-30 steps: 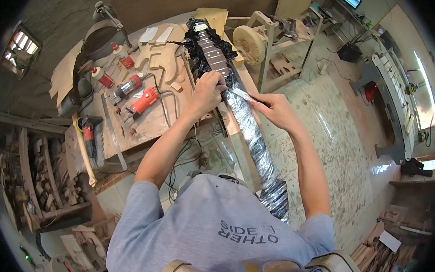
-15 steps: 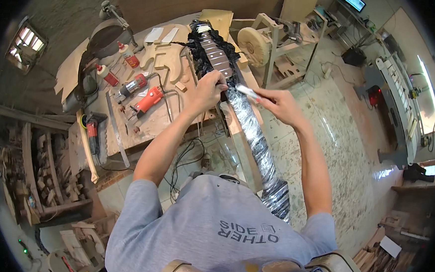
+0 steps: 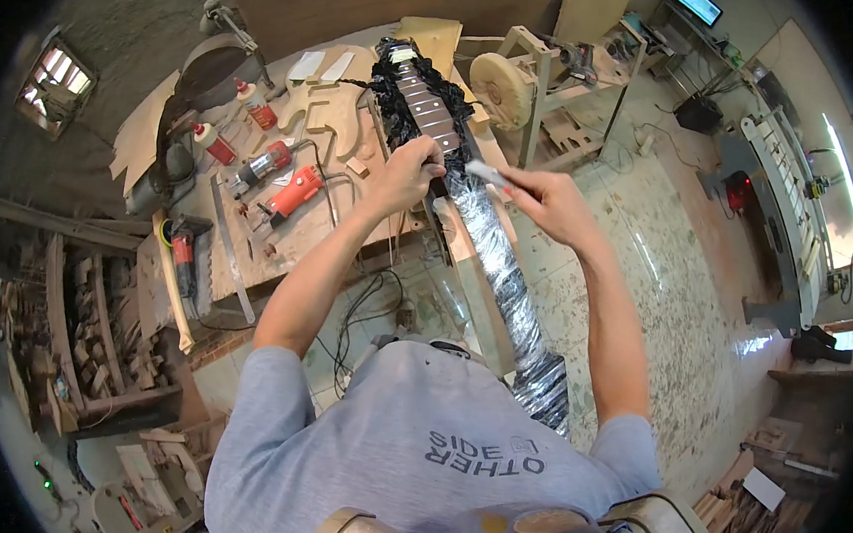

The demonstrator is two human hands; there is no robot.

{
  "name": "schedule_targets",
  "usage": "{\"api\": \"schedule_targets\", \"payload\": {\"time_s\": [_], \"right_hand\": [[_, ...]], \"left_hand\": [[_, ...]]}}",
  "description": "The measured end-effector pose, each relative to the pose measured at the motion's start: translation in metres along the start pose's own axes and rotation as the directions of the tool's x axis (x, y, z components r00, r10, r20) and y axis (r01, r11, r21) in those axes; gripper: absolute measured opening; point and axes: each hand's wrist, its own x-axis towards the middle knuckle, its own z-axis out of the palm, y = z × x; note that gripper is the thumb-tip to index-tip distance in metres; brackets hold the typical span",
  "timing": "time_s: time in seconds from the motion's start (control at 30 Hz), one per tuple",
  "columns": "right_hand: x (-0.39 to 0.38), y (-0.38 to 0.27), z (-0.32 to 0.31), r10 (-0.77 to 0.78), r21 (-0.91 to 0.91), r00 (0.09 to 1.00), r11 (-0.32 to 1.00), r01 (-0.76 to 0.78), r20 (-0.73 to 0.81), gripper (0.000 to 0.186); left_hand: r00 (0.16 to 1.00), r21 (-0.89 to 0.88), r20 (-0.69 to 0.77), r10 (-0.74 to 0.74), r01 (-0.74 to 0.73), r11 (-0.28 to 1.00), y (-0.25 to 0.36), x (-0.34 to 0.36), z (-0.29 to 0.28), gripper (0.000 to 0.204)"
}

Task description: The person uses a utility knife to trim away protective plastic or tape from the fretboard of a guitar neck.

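A long instrument neck with a dark brown, pale-fretted fingerboard [image 3: 429, 110] lies at the far centre, along the right side of the bench [image 3: 301, 246], its length slanting from the far side toward the near right. Crumpled black plastic film [image 3: 391, 103] is bunched along both edges of the fingerboard, while a glossy, tightly wrapped dark length [image 3: 505, 262] continues nearer, past the bench's edge. The left hand [image 3: 415, 174] is at the fingerboard's near end, its grip drawn together; what lies between the fingertips is hidden, so I cannot tell whether it pinches the film. Just to the right, the right hand [image 3: 547, 206] has its grip closed around a slim, pale grey, flat-ended hand tool [image 3: 489, 175], pointing left over the wrapping; contact is unclear. Left of the neck are a pale wooden guitar body [image 3: 330, 122], an orange-red power tool [image 3: 297, 188] and two white-and-red plastic bottles [image 3: 257, 108]. Farther right, a round pale wooden disc [image 3: 501, 90] is mounted on a wooden frame [image 3: 533, 107].
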Motion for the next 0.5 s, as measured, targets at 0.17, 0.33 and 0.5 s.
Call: {"api": "schedule_targets", "payload": {"time_s": [0.17,0.33,0.5], "right_hand": [[0.014,0.004,0.016,-0.075,0.017,0.997,0.997,0.076,-0.026,0.037],[-0.015,0.007,-0.002,0.029,0.043,0.991,0.998,-0.035,0.129,0.038],[-0.011,0.012,-0.005,-0.036,0.086,0.999,0.996,0.037,-0.013,0.038]], "left_hand": [[0.999,0.02,0.031,-0.026,0.026,0.999,0.006,0.0,-0.005,0.017],[0.999,-0.064,0.001,-0.046,0.046,0.997,0.001,-0.003,-0.003,0.015],[0.998,-0.006,0.051,-0.036,0.036,0.999,0.007,0.0,-0.007,0.016]]}}
